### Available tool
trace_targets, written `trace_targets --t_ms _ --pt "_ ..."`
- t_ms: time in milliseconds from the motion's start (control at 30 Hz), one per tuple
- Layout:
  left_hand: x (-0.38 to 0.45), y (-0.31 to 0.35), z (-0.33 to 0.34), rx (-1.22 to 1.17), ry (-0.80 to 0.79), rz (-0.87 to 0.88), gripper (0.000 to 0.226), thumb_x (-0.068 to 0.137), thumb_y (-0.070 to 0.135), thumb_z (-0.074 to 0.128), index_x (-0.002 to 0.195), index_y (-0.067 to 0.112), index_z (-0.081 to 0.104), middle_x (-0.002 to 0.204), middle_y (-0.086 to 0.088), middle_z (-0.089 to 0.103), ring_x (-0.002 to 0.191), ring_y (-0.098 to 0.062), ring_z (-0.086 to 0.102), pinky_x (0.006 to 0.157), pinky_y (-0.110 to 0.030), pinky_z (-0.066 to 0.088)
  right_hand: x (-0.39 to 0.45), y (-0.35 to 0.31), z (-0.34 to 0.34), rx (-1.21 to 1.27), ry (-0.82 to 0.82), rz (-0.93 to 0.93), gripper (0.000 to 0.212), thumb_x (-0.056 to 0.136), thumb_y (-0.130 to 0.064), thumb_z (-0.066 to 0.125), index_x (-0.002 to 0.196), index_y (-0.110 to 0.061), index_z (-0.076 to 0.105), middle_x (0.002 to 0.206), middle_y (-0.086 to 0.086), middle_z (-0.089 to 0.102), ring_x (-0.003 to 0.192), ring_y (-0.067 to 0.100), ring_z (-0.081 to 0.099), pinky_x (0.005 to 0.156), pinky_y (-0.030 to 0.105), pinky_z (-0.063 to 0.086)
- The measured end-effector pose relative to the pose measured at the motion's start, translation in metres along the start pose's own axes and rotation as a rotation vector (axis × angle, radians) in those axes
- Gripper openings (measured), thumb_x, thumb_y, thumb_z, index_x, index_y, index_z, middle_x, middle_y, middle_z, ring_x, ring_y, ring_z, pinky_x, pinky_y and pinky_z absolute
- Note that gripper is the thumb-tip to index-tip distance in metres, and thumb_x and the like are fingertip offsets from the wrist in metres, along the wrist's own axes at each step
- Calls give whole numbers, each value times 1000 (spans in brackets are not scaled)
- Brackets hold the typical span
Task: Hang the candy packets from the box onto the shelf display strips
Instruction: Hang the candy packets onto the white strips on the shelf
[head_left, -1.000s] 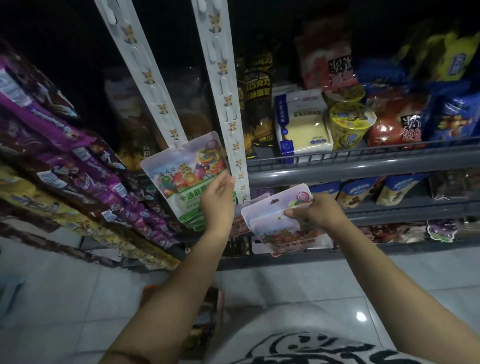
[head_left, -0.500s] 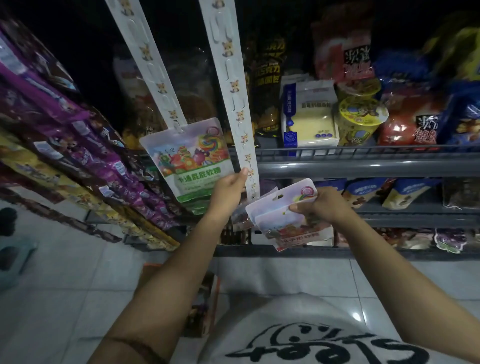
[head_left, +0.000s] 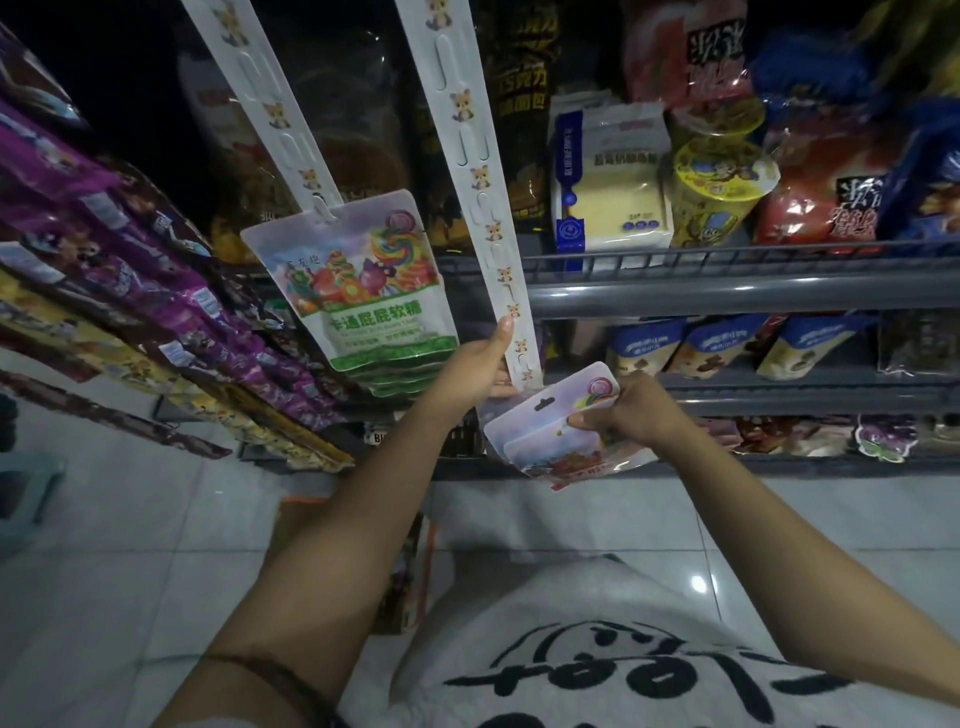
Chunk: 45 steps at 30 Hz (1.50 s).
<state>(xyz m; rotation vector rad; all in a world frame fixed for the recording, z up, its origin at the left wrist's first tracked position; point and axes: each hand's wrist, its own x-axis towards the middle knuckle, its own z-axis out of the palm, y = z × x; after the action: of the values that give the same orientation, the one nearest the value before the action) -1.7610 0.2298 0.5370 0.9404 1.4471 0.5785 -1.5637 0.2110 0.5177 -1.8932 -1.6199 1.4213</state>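
**Candy packets at the foot of the right-hand display strip**

The right hand (head_left: 631, 415) pinches a small fan of candy packets (head_left: 550, 436), thumb on the front and fingers curled behind. They are pale, translucent pouches with a dark hang slot near the top edge, a rainbow lollipop swirl in one corner and red printing along the bottom. The fan sits just below the lower end of the right display strip (head_left: 467, 156), a white plastic band with oval hooks and small cartoon animal figures. The left hand (head_left: 480, 364) holds that strip near its foot, thumb extended up along its edge; how the fingers behind it lie cannot be told.

On the left display strip (head_left: 260, 93) a hung packet (head_left: 358, 280) shows fully: white top, lollipop and fruit-coloured cartoon candies, and a green band with the large characters 卡通屁屁软糖. The green bottom edges of more such packets peek out beneath it.

The grey wire shelf (head_left: 727, 291) holds a blue-and-white pack (head_left: 608, 182), a yellow-lidded cup (head_left: 719, 176) and red bags with black characters, not clearly legible. Blue snack pouches (head_left: 722, 343) fill the tier below. Purple packets (head_left: 130, 260) hang at the left. A cardboard box (head_left: 410, 561) stands on the tiled floor, mostly hidden by the left arm; its contents cannot be made out.
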Motion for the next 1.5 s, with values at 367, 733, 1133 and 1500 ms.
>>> trace_targets --t_ms 367,733,1133,1500 --pt "12 -4 8 -13 65 21 55 98 44 36 132 2 49 126 -21 60 109 -31 63 83 -34 57 -3 17 -2 68 41 95 28 74 -25 78 97 -10 70 91 6 68 81 23 66 78 37 56" --pt "10 0 3 107 126 84 29 98 37 44 102 14 62 108 -7 67 102 -30 64 99 -49 47 3 -12 0 196 92 41 19 74 -19 78 89 -14 68 87 5 66 75 16 64 76 34 54" --pt "4 1 -4 189 23 79 37 96 36 50 114 8 66 117 -8 67 102 -23 64 92 -39 50 10 -25 -2 95 56 29 28 77 -28 75 97 -11 68 88 5 65 74 18 62 57 23 47" --pt "2 -2 -1 308 58 184 31 97 29 49 98 1 61 121 -16 62 86 -15 58 69 -23 44 16 -18 8 94 23 60 19 79 -22 74 91 -11 66 85 3 63 64 8 58 53 19 44"
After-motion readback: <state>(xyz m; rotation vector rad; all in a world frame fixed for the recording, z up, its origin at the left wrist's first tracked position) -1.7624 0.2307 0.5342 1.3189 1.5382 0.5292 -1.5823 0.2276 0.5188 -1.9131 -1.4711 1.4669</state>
